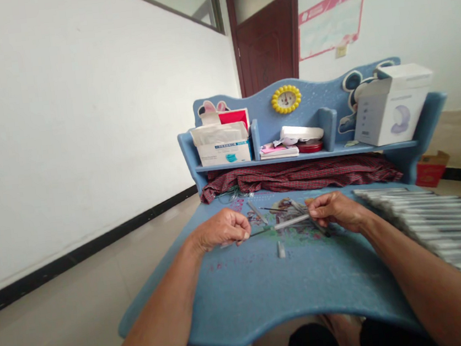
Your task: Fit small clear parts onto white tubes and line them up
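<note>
Both my hands are over a small blue desk (269, 296). My left hand (222, 228) is closed in a pinch on the thin end of a slim grey pen (280, 226). My right hand (334, 210) is closed on the pen's other end, so the pen spans the gap between them just above the desk. A small grey cap (281, 249) lies on the desk below the pen. Loose thin pen parts (260, 212) lie behind the hands on the desk's printed picture.
A long row of grey pens (439, 221) fills the desk's right side. A checked red cloth (297, 176) lies under the blue shelf (287, 157), which holds a mask box (223, 150), booklets, a red tin and a white carton (389, 105). Behind stand a brown door and a cardboard box (432, 168).
</note>
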`<state>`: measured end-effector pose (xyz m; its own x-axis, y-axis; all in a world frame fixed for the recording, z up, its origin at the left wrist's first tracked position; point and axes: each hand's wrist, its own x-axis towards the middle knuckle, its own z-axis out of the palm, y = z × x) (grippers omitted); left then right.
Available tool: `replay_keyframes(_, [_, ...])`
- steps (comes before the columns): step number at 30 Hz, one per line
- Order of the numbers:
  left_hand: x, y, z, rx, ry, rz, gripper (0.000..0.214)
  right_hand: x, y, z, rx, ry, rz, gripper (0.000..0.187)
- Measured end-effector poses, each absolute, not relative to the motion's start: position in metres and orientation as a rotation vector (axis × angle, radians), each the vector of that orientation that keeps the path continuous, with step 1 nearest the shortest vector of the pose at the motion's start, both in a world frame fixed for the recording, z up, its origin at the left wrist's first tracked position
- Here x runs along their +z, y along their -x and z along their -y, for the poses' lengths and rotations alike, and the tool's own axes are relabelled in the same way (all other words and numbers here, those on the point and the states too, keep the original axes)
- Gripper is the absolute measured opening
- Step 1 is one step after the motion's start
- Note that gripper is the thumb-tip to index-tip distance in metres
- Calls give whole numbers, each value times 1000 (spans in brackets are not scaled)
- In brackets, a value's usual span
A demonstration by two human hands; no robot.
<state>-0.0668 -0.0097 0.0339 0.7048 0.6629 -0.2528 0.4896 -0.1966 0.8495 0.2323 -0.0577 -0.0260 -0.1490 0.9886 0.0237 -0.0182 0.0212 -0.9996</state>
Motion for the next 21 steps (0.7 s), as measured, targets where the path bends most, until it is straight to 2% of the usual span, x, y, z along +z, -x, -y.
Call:
replay_keyframes(17, [32,62,13,249,-1799,-895,12,-27,-220,60,1324,1094,1334,26])
replay_keyframes(21, [29,57,14,319,-1734,-833,13,-21,-201,64,1223,1086,1382,24])
